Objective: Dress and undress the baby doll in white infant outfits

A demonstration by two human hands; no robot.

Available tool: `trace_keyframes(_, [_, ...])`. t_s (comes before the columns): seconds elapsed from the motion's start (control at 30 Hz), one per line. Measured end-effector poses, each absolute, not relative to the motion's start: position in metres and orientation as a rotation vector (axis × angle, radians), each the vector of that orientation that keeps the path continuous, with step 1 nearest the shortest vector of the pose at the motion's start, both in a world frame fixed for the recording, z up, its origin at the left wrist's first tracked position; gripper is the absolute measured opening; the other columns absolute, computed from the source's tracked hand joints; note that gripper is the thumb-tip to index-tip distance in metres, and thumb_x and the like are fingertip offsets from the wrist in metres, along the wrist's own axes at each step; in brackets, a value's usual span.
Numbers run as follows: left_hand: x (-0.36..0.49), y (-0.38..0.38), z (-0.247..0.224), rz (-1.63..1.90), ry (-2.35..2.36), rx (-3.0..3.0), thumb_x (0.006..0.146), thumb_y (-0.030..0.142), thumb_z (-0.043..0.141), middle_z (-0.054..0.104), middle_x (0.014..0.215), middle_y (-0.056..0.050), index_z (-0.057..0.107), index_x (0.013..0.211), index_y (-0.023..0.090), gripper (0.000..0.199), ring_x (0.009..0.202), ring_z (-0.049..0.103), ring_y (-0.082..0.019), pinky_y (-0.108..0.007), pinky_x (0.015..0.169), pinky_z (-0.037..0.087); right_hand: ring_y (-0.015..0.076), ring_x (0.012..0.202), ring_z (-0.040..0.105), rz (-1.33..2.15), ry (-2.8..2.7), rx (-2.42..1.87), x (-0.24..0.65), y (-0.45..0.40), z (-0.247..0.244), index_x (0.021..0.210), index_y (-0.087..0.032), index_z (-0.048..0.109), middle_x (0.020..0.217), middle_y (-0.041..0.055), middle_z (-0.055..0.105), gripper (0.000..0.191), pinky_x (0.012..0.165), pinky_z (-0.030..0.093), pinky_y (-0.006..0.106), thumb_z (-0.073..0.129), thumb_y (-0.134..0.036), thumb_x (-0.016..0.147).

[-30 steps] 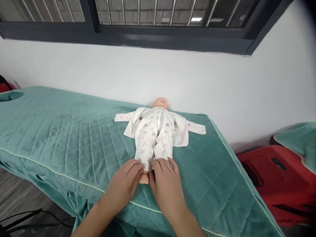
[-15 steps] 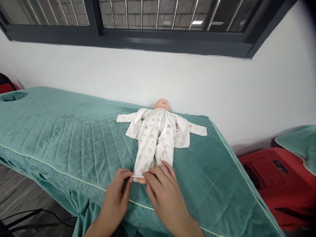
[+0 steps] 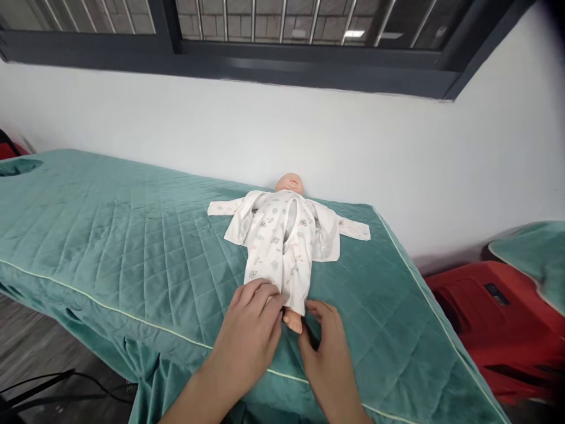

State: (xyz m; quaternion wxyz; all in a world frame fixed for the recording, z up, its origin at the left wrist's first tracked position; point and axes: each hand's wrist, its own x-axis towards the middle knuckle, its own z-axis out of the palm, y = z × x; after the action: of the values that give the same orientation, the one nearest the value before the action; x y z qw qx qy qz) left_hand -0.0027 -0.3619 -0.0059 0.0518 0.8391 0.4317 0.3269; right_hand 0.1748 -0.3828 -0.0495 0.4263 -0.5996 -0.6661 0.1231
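A baby doll (image 3: 290, 182) lies on its back in a white long-sleeved top (image 3: 326, 231), spread open at both sides, and white printed trousers (image 3: 276, 241). One bare foot (image 3: 292, 320) sticks out of the trouser leg on the right. My left hand (image 3: 249, 330) lies over the lower end of the other leg and hides its foot; its fingers are closed at the inner edge of the right-hand cuff. At that cuff's outer corner is my right hand (image 3: 326, 347), thumb and forefinger apart beside the foot.
The doll rests on a bed with a green quilted cover (image 3: 145, 253), against a white wall (image 3: 176, 123). A dark window frame (image 3: 309, 68) is above. Red plastic chairs (image 3: 477, 300) stand at the right, and black cables (image 3: 66, 386) lie at lower left.
Both hands have moved right, from the left trouser cuff to the right one. The right foot now shows, while my left hand covers the left leg's end.
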Motion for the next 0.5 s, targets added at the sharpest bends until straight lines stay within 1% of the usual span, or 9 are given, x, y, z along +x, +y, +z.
trace_keyframes(0.07, [0.005, -0.352, -0.006, 0.883, 1.351, 2.638, 0.09, 0.008, 0.052, 0.062, 0.119, -0.007, 0.059, 0.112, 0.019, 0.026, 0.124, 0.048, -0.027, -0.045, 0.1, 0.044, 0.0264, 0.097, 0.058, 0.307, -1.709, -1.523, 0.175, -0.38, -0.051, 0.112, -0.023, 0.055, 0.104, 0.0072, 0.061, 0.021, 0.082, 0.052, 0.046, 0.058, -0.024, 0.091])
trace_keyframes(0.2, [0.011, -0.339, -0.01, 0.836, 1.374, 2.711, 0.088, 0.007, 0.054, 0.061, 0.119, -0.007, 0.062, 0.1, 0.018, 0.018, 0.125, 0.047, -0.027, -0.047, 0.102, 0.042, 0.025, 0.09, 0.058, 0.267, -1.784, -1.545, 0.178, -0.371, -0.05, 0.107, -0.022, 0.057, 0.096, 0.0058, 0.062, 0.016, 0.078, 0.051, 0.044, 0.054, -0.018, 0.092])
trace_keyframes(0.33, [0.01, -0.34, -0.01, 0.985, 1.375, 2.62, 0.091, 0.01, 0.053, 0.062, 0.115, -0.007, 0.061, 0.101, 0.019, 0.016, 0.121, 0.05, -0.026, -0.045, 0.098, 0.046, 0.0221, 0.089, 0.058, 0.215, -1.813, -1.478, 0.184, -0.371, -0.042, 0.108, -0.022, 0.057, 0.095, 0.0052, 0.062, 0.017, 0.077, 0.052, 0.039, 0.049, -0.015, 0.094])
trace_keyframes(0.43, [0.007, -0.35, -0.006, 1.14, 1.321, 2.513, 0.091, 0.01, 0.051, 0.061, 0.118, -0.008, 0.059, 0.102, 0.018, 0.016, 0.121, 0.05, -0.024, -0.043, 0.101, 0.046, 0.0207, 0.092, 0.058, 0.123, -1.849, -1.387, 0.189, -0.383, -0.027, 0.108, -0.022, 0.057, 0.098, 0.0055, 0.061, 0.016, 0.079, 0.051, 0.036, 0.051, -0.015, 0.095])
trace_keyframes(0.5, [0.005, -0.358, -0.003, 1.228, 1.285, 2.475, 0.09, 0.01, 0.052, 0.061, 0.12, -0.008, 0.058, 0.101, 0.018, 0.015, 0.122, 0.05, -0.024, -0.044, 0.103, 0.045, 0.0204, 0.093, 0.058, 0.046, -1.877, -1.323, 0.191, -0.392, -0.017, 0.111, -0.022, 0.057, 0.1, 0.0062, 0.061, 0.02, 0.078, 0.051, 0.035, 0.052, -0.013, 0.093])
